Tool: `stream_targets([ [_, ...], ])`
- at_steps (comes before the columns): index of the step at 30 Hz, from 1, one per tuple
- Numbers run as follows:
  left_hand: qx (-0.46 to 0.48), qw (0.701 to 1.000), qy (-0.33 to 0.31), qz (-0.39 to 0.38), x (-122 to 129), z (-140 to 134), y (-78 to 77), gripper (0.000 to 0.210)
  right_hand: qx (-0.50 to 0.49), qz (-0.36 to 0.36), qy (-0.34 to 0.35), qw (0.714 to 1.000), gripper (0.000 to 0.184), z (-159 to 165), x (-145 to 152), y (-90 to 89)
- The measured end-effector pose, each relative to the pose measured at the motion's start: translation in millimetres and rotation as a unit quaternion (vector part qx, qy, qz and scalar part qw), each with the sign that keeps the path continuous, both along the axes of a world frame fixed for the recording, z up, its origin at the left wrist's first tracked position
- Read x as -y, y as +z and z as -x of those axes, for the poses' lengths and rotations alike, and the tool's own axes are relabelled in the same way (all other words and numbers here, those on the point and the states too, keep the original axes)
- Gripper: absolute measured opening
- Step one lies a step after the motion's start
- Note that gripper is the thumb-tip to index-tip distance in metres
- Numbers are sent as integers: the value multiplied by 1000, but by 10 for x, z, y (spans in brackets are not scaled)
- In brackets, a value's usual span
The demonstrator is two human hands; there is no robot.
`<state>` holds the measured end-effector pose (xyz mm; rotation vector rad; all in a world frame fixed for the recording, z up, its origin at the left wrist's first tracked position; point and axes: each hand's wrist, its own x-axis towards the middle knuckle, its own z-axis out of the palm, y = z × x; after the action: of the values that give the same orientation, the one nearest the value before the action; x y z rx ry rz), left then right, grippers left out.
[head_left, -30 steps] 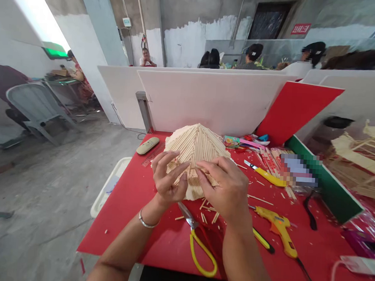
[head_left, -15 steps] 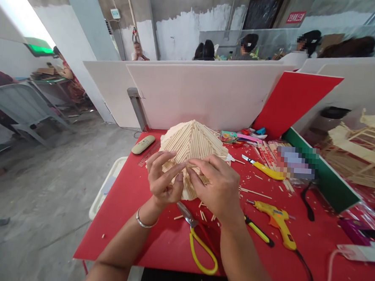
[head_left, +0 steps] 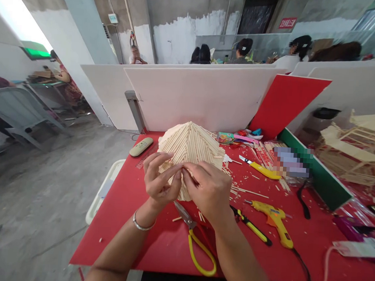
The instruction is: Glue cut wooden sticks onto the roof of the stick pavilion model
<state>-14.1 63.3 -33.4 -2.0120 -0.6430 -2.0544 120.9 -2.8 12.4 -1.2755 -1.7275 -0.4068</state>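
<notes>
My left hand (head_left: pixel 162 179) and my right hand (head_left: pixel 207 190) meet fingertip to fingertip in the middle of the view. Thumb and forefinger of each are pinched together; whatever lies between them is too small and covered to name. Behind and below them stands a peaked roof-like model (head_left: pixel 203 145) built of pale wooden sticks, its near part partly covered by my hands. Scissors with yellow handles (head_left: pixel 192 234) lie on the table just under my wrists. A metal bangle circles my left wrist.
On the red table (head_left: pixel 122 221), a yellow glue gun (head_left: pixel 276 220), a black-and-yellow cutter (head_left: pixel 254 229) and a yellow utility knife (head_left: pixel 265 170) lie to the right among stick scraps. A beige remote-like case (head_left: pixel 141 147) is at left. White boards (head_left: pixel 196 98) stand behind; people sit beyond.
My hands have come closer together, the right fingertips now touching the left ones. The whole view has shifted slightly; the model and tools stay in place.
</notes>
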Motion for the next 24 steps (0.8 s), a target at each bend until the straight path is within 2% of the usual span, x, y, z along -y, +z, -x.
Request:
stream_targets([
  [4,12,1000,-13,19,9,-5,38,29,3,1,2,1000,14,2,-7,-6],
  [11,10,998,-35,47,-9,12,51,15,2,7,4,1000,14,-10,-11,1],
  [24,9,999,-35,39,-12,12,71,12,-18,32,19,999,16,-56,7,3],
])
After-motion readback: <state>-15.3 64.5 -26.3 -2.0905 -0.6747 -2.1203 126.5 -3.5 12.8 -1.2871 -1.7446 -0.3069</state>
